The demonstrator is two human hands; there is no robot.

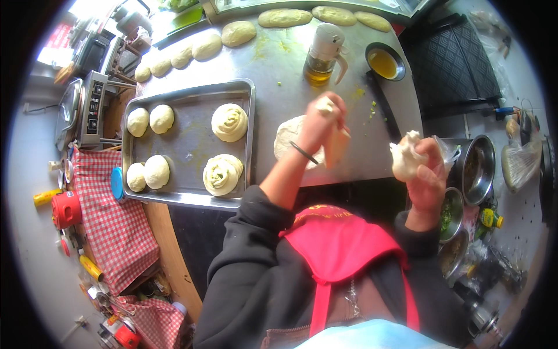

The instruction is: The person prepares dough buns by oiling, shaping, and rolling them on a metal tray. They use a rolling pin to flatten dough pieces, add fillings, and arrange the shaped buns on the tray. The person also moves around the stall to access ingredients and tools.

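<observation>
My left hand point(324, 118), blurred, is above a flattened piece of dough point(290, 137) on the metal worktop point(270, 96). It grips a pale, flat scraper-like tool point(337, 147), and a bit of dough point(324, 105) shows at its fingers. To the right, past the worktop's front edge, my right hand point(425, 174) holds a soft, torn lump of dough point(407, 157) in its raised fingers. A metal baking tray point(187, 198) on the left carries several round dough balls point(156, 172) and two coiled dough rolls with green bits point(222, 174).
An oil dispenser point(322, 54), a bowl of yellow liquid point(385, 63) and a long dark tool point(383, 104) lie beyond my hands. Several oval dough pieces point(284, 18) line the far side. Metal bowls point(478, 169) stand at right; a checkered cloth point(115, 213) covers a surface at left.
</observation>
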